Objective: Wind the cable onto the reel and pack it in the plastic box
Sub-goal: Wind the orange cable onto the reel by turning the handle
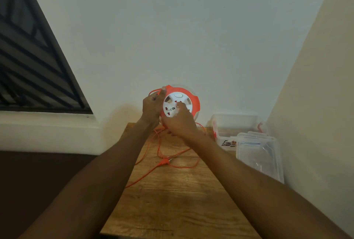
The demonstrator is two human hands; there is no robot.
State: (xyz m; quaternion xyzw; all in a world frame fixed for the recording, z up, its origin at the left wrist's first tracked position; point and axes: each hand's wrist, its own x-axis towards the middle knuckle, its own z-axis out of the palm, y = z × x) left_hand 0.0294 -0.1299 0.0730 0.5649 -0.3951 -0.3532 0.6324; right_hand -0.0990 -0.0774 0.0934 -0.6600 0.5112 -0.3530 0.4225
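Observation:
An orange and white cable reel (189, 99) is held up above the far end of the wooden table (178, 200), its white socket face turned toward me. My left hand (152, 106) grips its left rim, thumb on the orange edge, with a strand of cable running past the fingers. My right hand (179, 122) holds the lower front of the reel, fingers on the white face. The orange cable (159, 148) hangs from the reel and lies in loose loops on the table, with its plug (164, 161) in the middle. A clear plastic box (235, 125) stands open at the right.
The box's clear lid (258, 154) leans against the right wall beside the box. Small items lie in the box bottom. White walls close off the far side and the right. A dark barred window (32, 62) is at the left, above a white ledge.

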